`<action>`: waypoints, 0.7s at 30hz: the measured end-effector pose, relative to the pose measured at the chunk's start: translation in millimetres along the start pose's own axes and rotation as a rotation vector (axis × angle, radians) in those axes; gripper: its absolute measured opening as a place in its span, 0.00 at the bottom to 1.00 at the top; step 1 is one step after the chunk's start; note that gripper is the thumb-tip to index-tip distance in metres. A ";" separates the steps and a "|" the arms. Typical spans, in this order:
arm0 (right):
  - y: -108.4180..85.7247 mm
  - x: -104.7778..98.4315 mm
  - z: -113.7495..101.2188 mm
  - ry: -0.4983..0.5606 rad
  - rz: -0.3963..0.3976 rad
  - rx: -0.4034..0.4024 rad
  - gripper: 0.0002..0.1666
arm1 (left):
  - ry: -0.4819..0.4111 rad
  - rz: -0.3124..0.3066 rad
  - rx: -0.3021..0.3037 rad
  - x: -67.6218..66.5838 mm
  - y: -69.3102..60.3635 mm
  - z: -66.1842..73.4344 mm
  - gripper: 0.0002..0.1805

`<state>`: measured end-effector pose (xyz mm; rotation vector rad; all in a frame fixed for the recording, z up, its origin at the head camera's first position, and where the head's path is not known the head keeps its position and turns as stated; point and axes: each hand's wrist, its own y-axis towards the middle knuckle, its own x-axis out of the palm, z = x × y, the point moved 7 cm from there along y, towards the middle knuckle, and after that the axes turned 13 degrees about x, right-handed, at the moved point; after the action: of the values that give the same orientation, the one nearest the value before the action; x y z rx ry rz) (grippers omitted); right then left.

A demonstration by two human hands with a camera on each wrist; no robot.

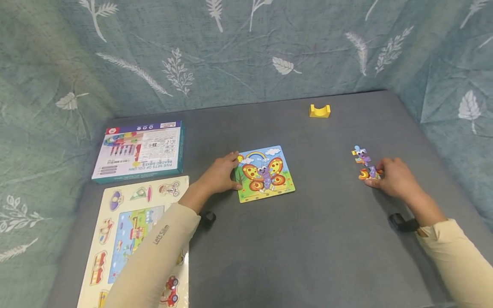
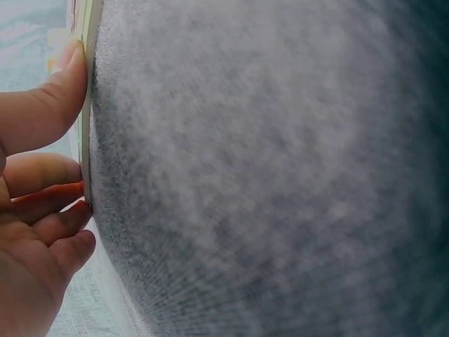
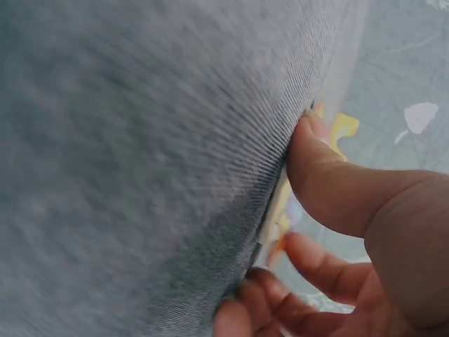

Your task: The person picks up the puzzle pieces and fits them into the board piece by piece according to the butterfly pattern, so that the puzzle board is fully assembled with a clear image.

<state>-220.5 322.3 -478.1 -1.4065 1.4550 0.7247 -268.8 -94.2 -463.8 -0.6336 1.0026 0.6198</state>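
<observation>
The butterfly jigsaw board (image 1: 264, 174), with a rainbow and a sun printed on it, lies flat on the grey table. My left hand (image 1: 220, 174) holds its left side, the thumb low on that edge and the fingers near the far left corner. In the left wrist view the thumb (image 2: 52, 102) and fingertips touch the board's thin edge. Away to the right, my right hand (image 1: 396, 179) pinches a purple and orange puzzle piece (image 1: 372, 172), partly hidden by the fingers. Just beyond it lies a loose puzzle piece (image 1: 361, 155) showing a face.
A yellow arched block (image 1: 319, 111) stands near the table's back edge. At the left are a bead toy box (image 1: 140, 149) and a large peg puzzle board (image 1: 103, 209), partly covered by my left sleeve. Leaf-patterned cloth (image 1: 231, 55) hangs behind the table.
</observation>
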 end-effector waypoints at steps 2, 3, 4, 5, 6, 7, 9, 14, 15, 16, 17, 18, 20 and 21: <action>-1.7 -2.1 0.2 0.021 0.029 0.015 0.28 | -0.001 0.003 0.000 0.0 -0.8 -0.2 0.42; -3.1 -3.9 -0.6 0.033 0.050 0.016 0.27 | -0.001 0.005 0.001 0.0 -0.9 -0.2 0.42; -4.9 -5.9 -1.9 0.042 0.069 0.016 0.25 | 0.000 0.006 0.004 -0.1 -0.8 -0.1 0.42; -7.3 -8.2 -4.3 0.053 0.085 0.010 0.23 | 0.001 0.008 0.005 -0.3 -0.7 0.0 0.41; -10.0 -10.1 -7.6 0.068 0.093 0.001 0.21 | 0.002 0.010 0.006 -0.3 -0.6 0.0 0.40; -12.9 -11.3 -12.2 0.082 0.099 -0.014 0.20 | 0.005 0.009 0.007 -0.3 -0.6 -0.1 0.40; -18.4 -11.2 -25.3 0.153 0.082 -0.056 0.18 | 0.010 0.004 0.008 0.1 -0.5 -0.2 0.40; -26.3 3.4 -77.6 0.373 -0.072 -0.179 0.21 | 0.008 -0.009 -0.004 1.3 -2.1 -1.1 0.42; -26.9 8.3 -90.0 0.412 -0.109 -0.197 0.21 | 0.008 -0.007 -0.004 1.2 -2.4 -1.3 0.42; -27.6 13.5 -102.8 0.437 -0.141 -0.215 0.22 | 0.010 -0.005 -0.005 1.0 -2.6 -1.3 0.42; -28.1 19.1 -115.8 0.460 -0.169 -0.232 0.22 | 0.012 -0.003 -0.003 0.6 -2.6 -1.3 0.41; -28.8 25.0 -128.8 0.475 -0.202 -0.249 0.23 | 0.012 0.002 0.000 0.1 -2.5 -1.0 0.41; -30.2 37.2 -154.3 0.492 -0.254 -0.291 0.25 | 0.016 0.008 0.010 -0.5 -1.6 -0.2 0.40; -31.1 42.8 -166.5 0.486 -0.275 -0.313 0.27 | 0.018 0.010 0.014 -0.7 -1.1 0.2 0.40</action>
<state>-223.0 150.0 -449.2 -2.0873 1.5033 0.4633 -268.2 -94.9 -462.9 -0.6227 1.0265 0.6160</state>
